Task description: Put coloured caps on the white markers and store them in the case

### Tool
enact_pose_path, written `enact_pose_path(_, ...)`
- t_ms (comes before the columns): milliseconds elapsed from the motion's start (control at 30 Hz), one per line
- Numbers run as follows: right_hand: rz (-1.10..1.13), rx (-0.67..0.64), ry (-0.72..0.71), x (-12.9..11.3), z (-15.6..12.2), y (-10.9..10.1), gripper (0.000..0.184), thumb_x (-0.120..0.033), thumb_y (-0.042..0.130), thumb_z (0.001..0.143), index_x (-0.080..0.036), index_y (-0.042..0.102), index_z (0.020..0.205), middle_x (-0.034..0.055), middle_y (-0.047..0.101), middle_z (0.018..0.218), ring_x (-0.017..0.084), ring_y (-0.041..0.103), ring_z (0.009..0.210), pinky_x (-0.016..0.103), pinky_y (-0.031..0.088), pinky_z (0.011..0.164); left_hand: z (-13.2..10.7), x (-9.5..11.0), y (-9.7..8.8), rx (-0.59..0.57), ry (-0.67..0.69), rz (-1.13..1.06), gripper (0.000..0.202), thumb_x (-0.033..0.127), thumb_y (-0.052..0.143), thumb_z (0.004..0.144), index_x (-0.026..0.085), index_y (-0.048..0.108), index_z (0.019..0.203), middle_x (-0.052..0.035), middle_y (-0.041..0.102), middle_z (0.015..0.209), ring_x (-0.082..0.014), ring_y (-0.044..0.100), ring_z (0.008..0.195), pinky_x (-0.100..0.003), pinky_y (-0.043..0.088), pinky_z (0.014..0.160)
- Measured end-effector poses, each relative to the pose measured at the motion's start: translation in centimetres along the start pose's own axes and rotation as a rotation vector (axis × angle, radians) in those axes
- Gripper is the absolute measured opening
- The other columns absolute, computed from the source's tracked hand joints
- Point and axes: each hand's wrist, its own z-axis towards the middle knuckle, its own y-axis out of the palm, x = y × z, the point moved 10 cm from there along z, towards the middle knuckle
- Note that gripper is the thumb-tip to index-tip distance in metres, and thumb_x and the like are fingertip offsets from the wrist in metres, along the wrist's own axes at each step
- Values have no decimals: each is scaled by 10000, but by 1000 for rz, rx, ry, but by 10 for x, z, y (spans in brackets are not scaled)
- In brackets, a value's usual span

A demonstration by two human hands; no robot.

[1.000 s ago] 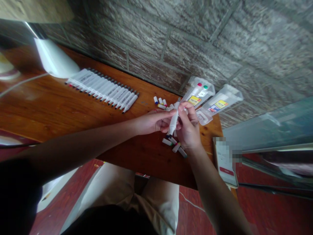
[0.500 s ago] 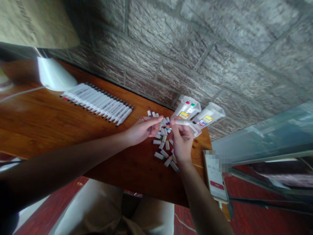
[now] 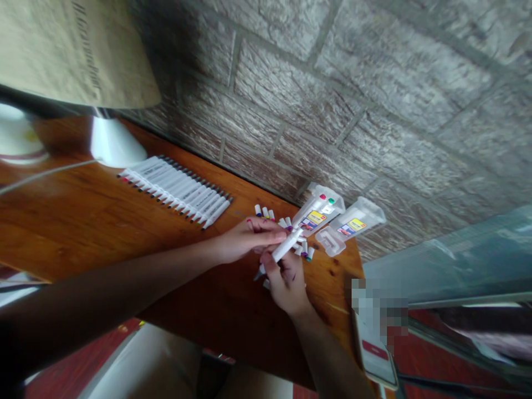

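Note:
A white marker [image 3: 286,246] with a grey lower end slants between my hands, its upper end toward the clear cases. My right hand [image 3: 288,280] is closed around its lower part. My left hand [image 3: 251,239] has curled fingers, and its thumb tip meets the marker's upper part; whether a cap is also inside those fingers is hidden. Under and behind both hands lie several loose white marker caps [image 3: 310,254] with coloured ends, partly covered. To the left, a row of white markers [image 3: 174,188] lies side by side on the wooden table.
Two clear plastic cases [image 3: 330,206] [image 3: 361,221] stand by the wall; red and green tips show in one. A phone [image 3: 376,354] lies at the table's right edge. A lamp [image 3: 114,141] and a white cup-like object [image 3: 19,136] stand at the left.
My hands have come together, and the marker in my right hand has swung from nearly level to slanting, now meeting my left thumb. The view has shifted slightly.

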Motion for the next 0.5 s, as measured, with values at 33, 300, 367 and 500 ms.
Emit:
enact_pose_path(33, -21, -5, -8, -1, -1, 0, 262, -273, 522, 925, -180, 545, 681, -34, 518, 562, 95, 460, 507, 228, 382, 521, -1, -1, 2, -24, -26, 10, 425, 492, 801, 696, 110, 753, 876, -48, 674, 716, -115, 571, 599, -225, 411, 558)
enact_pose_path(300, -141, 2, -123, -19, -2, -2, 305, -231, 530, 919, -191, 473, 622, -55, 425, 508, 83, 394, 457, 231, 323, 483, -3, -2, 2, -58, -59, 66, 426, 472, 859, 597, 131, 772, 837, -56, 701, 730, -140, 598, 638, -238, 449, 595)
enact_pose_path(367, -158, 10, -128, -21, -1, -2, 311, -232, 526, 918, -196, 458, 617, -55, 420, 504, 84, 393, 452, 232, 324, 476, -2, -5, 1, -56, -59, 42, 434, 481, 862, 589, 134, 774, 834, -56, 703, 733, -130, 589, 624, -234, 445, 591)
enact_pose_path(500, -189, 19, -116, -20, -1, -2, 317, -238, 528, 916, -197, 451, 611, -59, 408, 494, 80, 376, 444, 228, 315, 463, -1, -10, 1, -51, -65, 1, 434, 475, 859, 596, 124, 769, 836, -49, 684, 707, -111, 557, 585, -224, 417, 566)
